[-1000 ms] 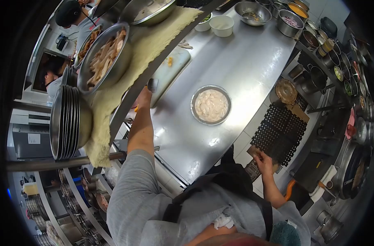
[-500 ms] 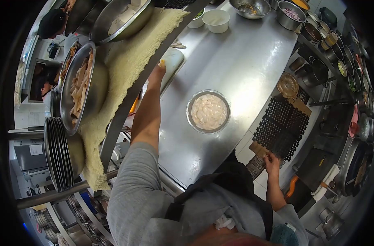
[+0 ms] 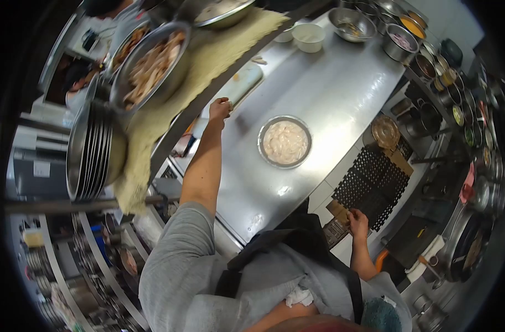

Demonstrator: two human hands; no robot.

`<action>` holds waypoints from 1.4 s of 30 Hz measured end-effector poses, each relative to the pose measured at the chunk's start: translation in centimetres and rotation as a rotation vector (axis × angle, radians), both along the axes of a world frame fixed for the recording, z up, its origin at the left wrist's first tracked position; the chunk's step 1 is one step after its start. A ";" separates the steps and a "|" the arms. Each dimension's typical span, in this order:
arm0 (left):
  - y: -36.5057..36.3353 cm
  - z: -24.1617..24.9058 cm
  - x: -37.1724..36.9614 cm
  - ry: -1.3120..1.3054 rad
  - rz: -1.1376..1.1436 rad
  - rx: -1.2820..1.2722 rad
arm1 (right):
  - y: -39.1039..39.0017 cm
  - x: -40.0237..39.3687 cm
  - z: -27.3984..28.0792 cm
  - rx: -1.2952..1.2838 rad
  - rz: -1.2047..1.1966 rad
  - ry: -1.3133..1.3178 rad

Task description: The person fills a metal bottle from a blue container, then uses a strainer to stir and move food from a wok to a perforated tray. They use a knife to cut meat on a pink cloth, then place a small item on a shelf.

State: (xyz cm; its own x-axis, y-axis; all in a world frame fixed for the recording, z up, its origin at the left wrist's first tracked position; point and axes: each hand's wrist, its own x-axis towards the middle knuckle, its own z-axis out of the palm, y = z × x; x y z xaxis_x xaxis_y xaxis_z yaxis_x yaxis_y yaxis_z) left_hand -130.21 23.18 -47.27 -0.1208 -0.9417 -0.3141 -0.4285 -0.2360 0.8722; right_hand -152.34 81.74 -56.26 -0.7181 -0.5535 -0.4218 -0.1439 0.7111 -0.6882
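Note:
My left hand [image 3: 221, 108] reaches out over the near edge of a pale cutting board [image 3: 242, 83], by the shelf's rail. Its fingers are curled closed, and whatever they hold, if anything, is too small to make out. An orange spot shows on the board. My right hand [image 3: 358, 222] hangs past the table's right edge, over the floor, its fingers curled in and no object showing in it. Between the two hands, a round metal bowl [image 3: 285, 164] of pale, creamy strips stands on the steel table [image 3: 319, 77], touched by neither.
Left, a raised shelf with a yellow cloth [image 3: 200, 69] bears metal bowls and a stack of metal plates [image 3: 92, 157]. White tubs [image 3: 309, 37] and metal bowls line the table's far end. Black perforated mats [image 3: 368, 180] lie on the floor; a stove with pans stands right.
My left hand has drawn back from the cutting board's surface towards its near edge, fingers now curled. My view has shifted and turned slightly. The right hand stays low at my side.

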 end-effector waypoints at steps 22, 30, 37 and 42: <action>7.8 5.4 -3.8 0.609 -0.145 0.251 | 8.0 -0.2 -3.6 0.499 -0.076 -0.189; 20.5 4.4 9.4 0.036 -0.487 -0.052 | 0.4 -3.5 -3.6 0.340 0.356 0.205; 37.7 3.3 27.4 -0.502 -0.305 0.020 | -7.7 -3.4 -5.1 0.251 0.656 0.281; 48.8 -5.3 39.4 -0.939 -0.317 0.322 | -11.0 -5.0 -11.9 0.249 1.233 0.557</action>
